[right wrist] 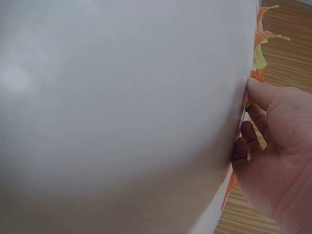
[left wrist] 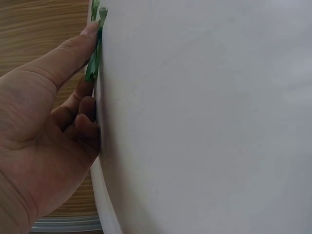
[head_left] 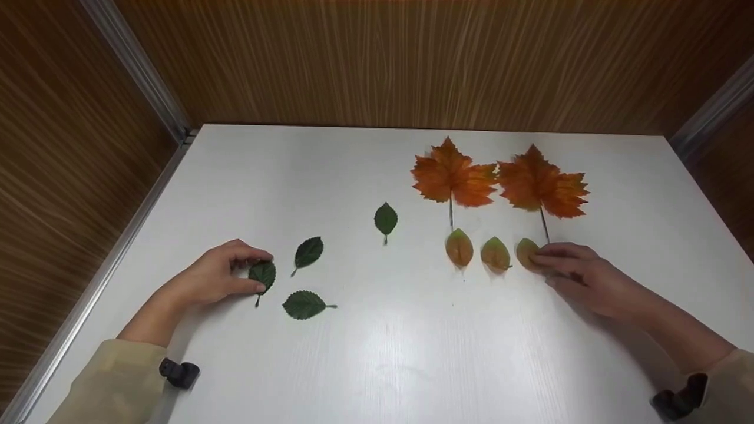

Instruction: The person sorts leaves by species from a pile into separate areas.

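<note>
At the left of the table, my left hand [head_left: 215,277] pinches a dark green leaf [head_left: 265,274] with thumb and forefinger, its short stem pointing toward me. In the left wrist view this green leaf [left wrist: 93,66] is seen edge-on beside the thumb. Two more green leaves [head_left: 308,252] [head_left: 304,305] lie just right of that hand. On the other side, my right hand [head_left: 592,280] holds a small orange-green leaf [head_left: 524,252] at its right edge, the fingers covering part of it. Two similar leaves [head_left: 459,248] [head_left: 495,255] lie in a row to its left.
Two large orange maple leaves [head_left: 450,174] [head_left: 539,181] lie side by side toward the back right, stems pointing to the small leaves. A single green leaf [head_left: 386,218] lies near the middle. The white table [head_left: 377,365] is bordered by wood-grain panels [head_left: 377,65].
</note>
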{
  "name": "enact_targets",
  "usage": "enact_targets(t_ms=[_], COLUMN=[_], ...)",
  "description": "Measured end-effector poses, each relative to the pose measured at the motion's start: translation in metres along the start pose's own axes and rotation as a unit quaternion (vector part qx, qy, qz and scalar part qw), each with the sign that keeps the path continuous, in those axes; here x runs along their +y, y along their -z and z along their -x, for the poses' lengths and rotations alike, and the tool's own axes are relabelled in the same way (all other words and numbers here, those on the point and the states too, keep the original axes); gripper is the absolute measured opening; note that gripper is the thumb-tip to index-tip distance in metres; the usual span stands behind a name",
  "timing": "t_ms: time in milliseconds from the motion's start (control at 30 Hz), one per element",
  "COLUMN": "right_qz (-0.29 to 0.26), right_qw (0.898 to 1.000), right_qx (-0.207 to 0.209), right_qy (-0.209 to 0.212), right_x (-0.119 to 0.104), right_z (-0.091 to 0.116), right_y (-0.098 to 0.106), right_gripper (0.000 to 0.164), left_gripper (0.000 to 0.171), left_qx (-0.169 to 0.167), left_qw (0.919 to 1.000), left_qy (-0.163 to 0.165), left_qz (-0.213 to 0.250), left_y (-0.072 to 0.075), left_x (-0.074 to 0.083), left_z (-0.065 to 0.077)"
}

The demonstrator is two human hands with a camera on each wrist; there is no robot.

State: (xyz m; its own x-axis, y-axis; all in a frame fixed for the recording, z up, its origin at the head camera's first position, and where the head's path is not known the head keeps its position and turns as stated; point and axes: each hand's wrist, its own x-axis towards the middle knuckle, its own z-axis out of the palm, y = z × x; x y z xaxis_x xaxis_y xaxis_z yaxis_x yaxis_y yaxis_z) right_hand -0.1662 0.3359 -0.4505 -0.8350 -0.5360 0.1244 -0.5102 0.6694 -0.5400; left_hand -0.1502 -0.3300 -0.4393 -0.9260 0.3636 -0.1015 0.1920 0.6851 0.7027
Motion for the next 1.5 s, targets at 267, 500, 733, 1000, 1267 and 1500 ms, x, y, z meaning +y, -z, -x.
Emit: enact_targets(t_ms=[267,500,733,1000,1267,1500], right_qz=[0.005,0.003,-0.014,-0.008,-0.009,-0.008], right_qw=[1.000,1.000,1.000,1.000,0.999,0.999], right_qx=[-0.001,-0.007,-0.017,-0.022,-0.031,-0.032], right_qy=[0.001,-0.001,-0.012,-0.015,-0.031,-0.032], right_x=[0.0019,0.0008,0.0004,-0.0008,-0.0021,-0.0021], right_z=[-0.0004,-0.0011,-0.0014,-0.0005,-0.0001,-0.0006], right_y=[-0.0002,0.0009,0.0022,0.0031,0.0039,0.0041], right_gripper=[0.045,0.045,0.044,0.043,0.042,0.042], left_gripper=[0.047,0.044,0.044,0.043,0.044,0.046], left_qx=[-0.003,0.004,0.009,-0.012,-0.029,-0.021], left_qw=[1.0000,0.9999,0.9998,0.9999,0.9991,0.9993], left_qy=[0.000,-0.011,-0.006,0.005,0.002,0.006], left_qz=[-0.007,0.001,0.015,0.006,0.030,0.030], left_y=[0.0014,0.0006,-0.0014,-0.0007,-0.0001,0.0006], left_x=[0.0048,0.0049,0.0042,0.0058,0.0065,0.0079], left_z=[0.0020,0.0027,0.0019,0.0019,0.0022,0.0033])
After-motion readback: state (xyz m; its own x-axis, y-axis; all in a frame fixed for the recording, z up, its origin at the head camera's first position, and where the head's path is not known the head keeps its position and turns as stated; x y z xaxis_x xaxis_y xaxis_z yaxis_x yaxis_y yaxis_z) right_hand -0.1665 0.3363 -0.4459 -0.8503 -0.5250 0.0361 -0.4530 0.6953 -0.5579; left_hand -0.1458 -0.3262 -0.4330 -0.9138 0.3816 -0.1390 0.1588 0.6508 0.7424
